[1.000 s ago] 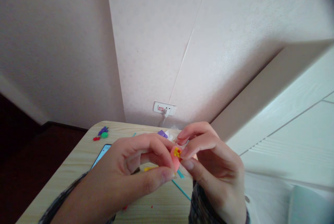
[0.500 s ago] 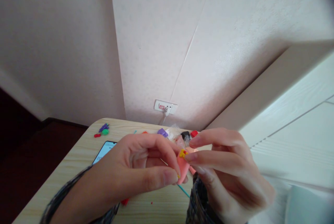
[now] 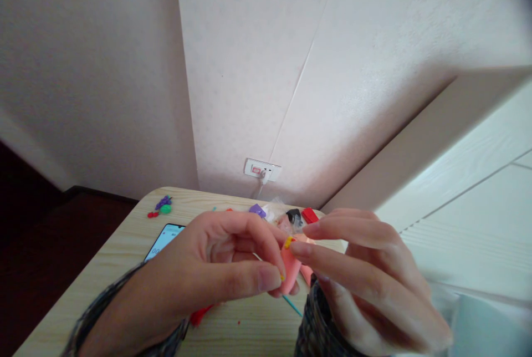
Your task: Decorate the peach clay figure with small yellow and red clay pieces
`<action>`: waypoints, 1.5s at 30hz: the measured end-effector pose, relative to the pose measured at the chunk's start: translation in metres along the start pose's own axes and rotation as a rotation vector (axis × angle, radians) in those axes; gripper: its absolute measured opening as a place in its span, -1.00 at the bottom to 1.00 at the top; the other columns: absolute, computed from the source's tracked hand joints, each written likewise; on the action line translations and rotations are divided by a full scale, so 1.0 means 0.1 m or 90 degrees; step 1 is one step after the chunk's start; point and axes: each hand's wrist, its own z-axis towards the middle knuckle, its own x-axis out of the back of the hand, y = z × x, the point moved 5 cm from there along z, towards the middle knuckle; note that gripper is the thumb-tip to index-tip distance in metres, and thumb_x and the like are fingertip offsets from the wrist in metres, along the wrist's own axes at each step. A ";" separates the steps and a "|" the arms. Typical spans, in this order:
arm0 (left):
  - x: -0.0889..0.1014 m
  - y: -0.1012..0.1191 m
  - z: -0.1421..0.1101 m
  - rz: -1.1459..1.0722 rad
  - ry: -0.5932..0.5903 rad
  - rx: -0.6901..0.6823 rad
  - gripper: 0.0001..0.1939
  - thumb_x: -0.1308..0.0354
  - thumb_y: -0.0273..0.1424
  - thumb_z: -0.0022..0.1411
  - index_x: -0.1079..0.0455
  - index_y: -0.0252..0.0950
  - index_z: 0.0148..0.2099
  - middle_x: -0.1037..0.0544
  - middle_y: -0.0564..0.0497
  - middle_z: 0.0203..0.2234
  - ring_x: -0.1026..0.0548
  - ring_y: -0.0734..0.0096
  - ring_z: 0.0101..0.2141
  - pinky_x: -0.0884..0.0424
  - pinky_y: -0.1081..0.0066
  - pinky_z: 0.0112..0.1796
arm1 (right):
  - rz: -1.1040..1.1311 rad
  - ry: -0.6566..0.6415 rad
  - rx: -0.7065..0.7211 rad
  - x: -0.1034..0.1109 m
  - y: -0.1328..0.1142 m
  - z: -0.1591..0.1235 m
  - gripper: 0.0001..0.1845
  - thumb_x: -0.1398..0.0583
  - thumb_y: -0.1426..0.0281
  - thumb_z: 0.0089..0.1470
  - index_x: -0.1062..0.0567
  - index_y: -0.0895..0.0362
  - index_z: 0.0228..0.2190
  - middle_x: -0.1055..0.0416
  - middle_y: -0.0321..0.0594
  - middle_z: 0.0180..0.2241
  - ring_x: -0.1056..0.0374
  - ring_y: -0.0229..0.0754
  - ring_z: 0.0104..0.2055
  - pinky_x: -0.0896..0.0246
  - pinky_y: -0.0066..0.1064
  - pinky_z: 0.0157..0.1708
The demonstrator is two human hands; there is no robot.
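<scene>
left hand pinching the pink piece, right hand loose-fingered at its yellow bit, pressing hard could squash it

A lit phone on the pale wooden table, a white plug in the wall socket

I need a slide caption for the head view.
Left hand holds a pink piece topped with a yellow bit, right hand at its top, above a wooden table.
</scene>
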 end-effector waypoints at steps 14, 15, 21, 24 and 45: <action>-0.01 -0.02 0.04 0.033 0.019 -0.035 -0.91 -0.30 -0.43 0.01 -0.47 -0.30 -0.50 -0.50 0.04 -0.55 -0.43 0.45 -0.46 -0.39 0.43 -0.31 | -0.014 0.022 -0.040 -0.05 0.00 -0.02 -0.75 -0.13 0.54 0.11 -0.54 0.05 -0.23 -0.45 -0.26 -0.31 -0.40 -0.22 -0.31 -0.32 -0.35 -0.43; -0.01 -0.02 0.04 0.042 0.017 -0.040 -0.91 -0.29 -0.44 0.01 -0.48 -0.30 -0.50 -0.50 0.04 -0.55 -0.44 0.44 -0.45 -0.39 0.42 -0.29 | 0.002 0.016 -0.057 -0.05 0.02 -0.03 -0.75 -0.13 0.54 0.10 -0.54 0.05 -0.24 -0.45 -0.26 -0.30 -0.40 -0.23 -0.30 -0.33 -0.36 -0.41; 0.01 -0.01 0.04 0.117 0.031 -0.068 -0.92 -0.26 -0.45 0.04 -0.50 -0.26 -0.49 -0.50 0.06 -0.56 -0.48 0.37 -0.38 -0.39 0.41 -0.23 | 0.107 0.013 -0.158 -0.07 0.11 -0.05 -0.83 -0.18 0.50 0.07 -0.53 0.06 -0.30 -0.45 -0.25 -0.34 -0.38 -0.20 -0.30 -0.33 -0.34 -0.37; 0.00 -0.01 0.03 0.146 0.017 -0.077 -0.91 -0.24 -0.47 0.06 -0.49 -0.25 -0.48 -0.50 0.08 -0.55 -0.46 0.44 -0.42 -0.39 0.46 -0.26 | 0.153 0.009 -0.165 -0.08 0.12 -0.04 -0.82 -0.18 0.53 0.07 -0.53 0.09 -0.28 -0.45 -0.24 -0.33 -0.36 -0.22 -0.29 -0.32 -0.35 -0.34; 0.00 0.05 0.02 0.270 0.060 -0.120 -0.89 -0.19 -0.53 0.05 -0.44 -0.26 -0.48 -0.54 0.10 -0.49 -0.50 0.42 -0.36 -0.42 0.50 -0.27 | 0.168 0.024 -0.174 -0.09 0.11 -0.04 -0.84 -0.16 0.52 0.09 -0.52 0.14 -0.28 -0.46 -0.21 -0.35 -0.36 -0.21 -0.32 -0.28 -0.34 -0.36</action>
